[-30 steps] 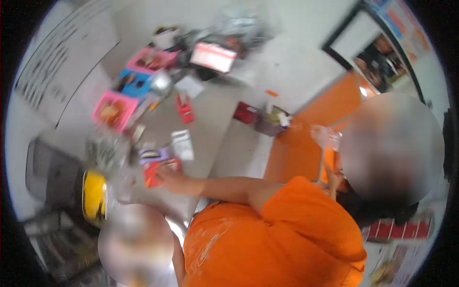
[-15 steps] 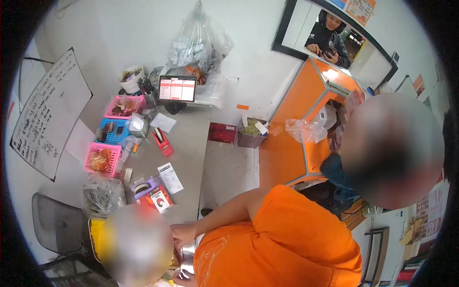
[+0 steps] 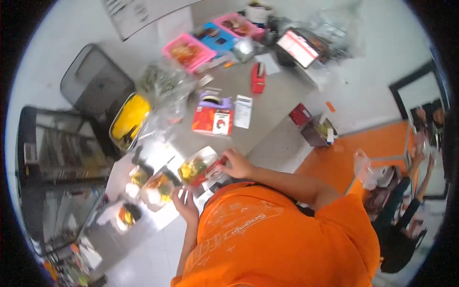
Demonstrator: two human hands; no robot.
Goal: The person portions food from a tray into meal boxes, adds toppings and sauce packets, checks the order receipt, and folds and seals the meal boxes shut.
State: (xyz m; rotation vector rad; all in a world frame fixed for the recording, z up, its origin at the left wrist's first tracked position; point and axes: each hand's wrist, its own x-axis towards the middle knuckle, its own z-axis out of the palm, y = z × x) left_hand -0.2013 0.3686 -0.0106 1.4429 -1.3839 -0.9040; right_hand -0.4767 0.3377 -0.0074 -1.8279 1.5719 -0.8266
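Note:
My right hand (image 3: 236,163) is at the right side of an open paper food box (image 3: 206,160), its fingers closed on the edge. Yellow and green food and something red show inside the box. Lower left, my left hand (image 3: 186,204) has its fingers apart beside a second food box (image 3: 158,190), which holds something white and yellow. Further left are another portion of food (image 3: 138,177) and one with orange and yellow pieces (image 3: 125,216). Behind the first box lies a red box (image 3: 204,120) with a purple tape dispenser (image 3: 215,100) against it.
A receipt (image 3: 243,111), a red tape dispenser (image 3: 258,79) and a lit tablet (image 3: 298,47) are on the grey table (image 3: 282,100). Pink baskets (image 3: 189,51), a blue basket (image 3: 220,39) and a yellow-filled container (image 3: 130,119) stand behind. A co-worker (image 3: 399,239) reaches up at the right.
The view has turned, bringing the open food boxes into sight. My right hand has left the red box and now grips a food box. My left hand has come clearly into view.

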